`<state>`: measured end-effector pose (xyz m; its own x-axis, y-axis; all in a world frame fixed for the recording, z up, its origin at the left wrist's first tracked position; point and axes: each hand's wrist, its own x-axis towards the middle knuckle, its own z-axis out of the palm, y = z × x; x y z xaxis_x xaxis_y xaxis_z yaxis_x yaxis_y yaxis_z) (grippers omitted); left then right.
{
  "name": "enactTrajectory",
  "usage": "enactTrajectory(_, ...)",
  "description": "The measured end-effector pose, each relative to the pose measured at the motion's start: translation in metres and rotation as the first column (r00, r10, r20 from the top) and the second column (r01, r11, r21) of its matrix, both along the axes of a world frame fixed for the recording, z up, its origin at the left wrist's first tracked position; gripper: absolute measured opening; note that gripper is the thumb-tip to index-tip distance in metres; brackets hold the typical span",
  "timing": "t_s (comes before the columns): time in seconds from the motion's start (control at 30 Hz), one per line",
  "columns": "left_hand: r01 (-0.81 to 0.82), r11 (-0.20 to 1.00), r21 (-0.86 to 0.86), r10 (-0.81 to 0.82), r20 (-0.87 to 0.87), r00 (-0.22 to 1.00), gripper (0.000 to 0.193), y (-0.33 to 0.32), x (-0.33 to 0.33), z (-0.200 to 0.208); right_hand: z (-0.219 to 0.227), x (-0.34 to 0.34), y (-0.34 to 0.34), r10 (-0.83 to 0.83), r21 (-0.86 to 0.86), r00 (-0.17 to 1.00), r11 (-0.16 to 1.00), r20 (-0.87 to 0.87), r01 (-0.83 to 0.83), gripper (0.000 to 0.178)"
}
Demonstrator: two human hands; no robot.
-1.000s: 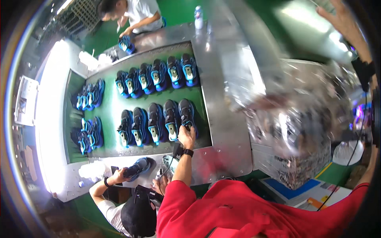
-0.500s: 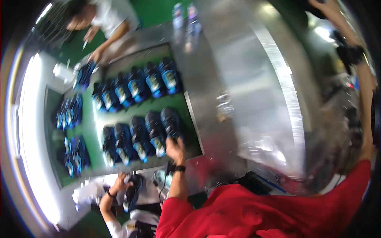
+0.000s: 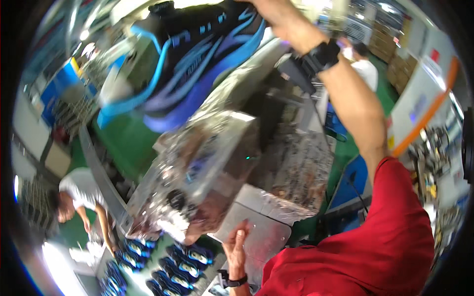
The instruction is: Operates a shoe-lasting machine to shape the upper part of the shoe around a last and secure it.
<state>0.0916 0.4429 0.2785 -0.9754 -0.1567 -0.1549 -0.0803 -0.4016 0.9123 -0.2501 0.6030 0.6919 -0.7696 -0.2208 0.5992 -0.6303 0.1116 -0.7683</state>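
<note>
A black and blue sports shoe [image 3: 197, 64] hangs close in front of me at the upper left, tilted, its pale toe end blurred. My right hand [image 3: 279, 17] is raised at the top edge and closed on the shoe's collar end; its fingertips are cut off by the frame. Low in the middle, my left hand [image 3: 235, 246] is held over the edge of a metal table, empty, with the fingers apart. Several similar shoes [image 3: 180, 266] stand in rows on the green surface to its left.
A metal machine or cover wrapped in clear plastic [image 3: 192, 182] fills the middle, beside a metal plate [image 3: 269, 217]. A co-worker in white [image 3: 84, 190] reaches toward the shoes at the left. Another person in white [image 3: 365, 64] is farther back. A blue panel [image 3: 348, 182] stands near my right arm.
My view has swung up and to the right. My left hand has come away from the end shoe of the near row. The raised right hand now shows with a shoe in it.
</note>
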Motion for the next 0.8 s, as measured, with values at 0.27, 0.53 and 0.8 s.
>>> enactTrajectory(0.27, 0.751, 0.331, 0.571, -0.604, -0.483, 0.634, 0.079, 0.182, -0.106, 0.177, -0.056, 0.137, 0.230, 0.005, 0.092, 0.996, 0.996, -0.090, 0.004, 0.022)
enactTrajectory(0.53, 0.747, 0.316, 0.586, -0.831, -0.210, 0.515, 0.062, 0.331, 0.004, 0.130, -0.200, 0.402, 0.378, -0.683, -0.081, 0.665, 0.677, 0.302, 0.732, 0.046)
enactTrajectory(0.8, 0.985, 0.129, 0.115, -0.905, -0.393, 0.164, 0.064, 0.511, 0.121, 0.109, -0.287, 0.607, 0.449, -0.776, -0.286, 0.390, 0.278, 0.495, 0.917, 0.069)
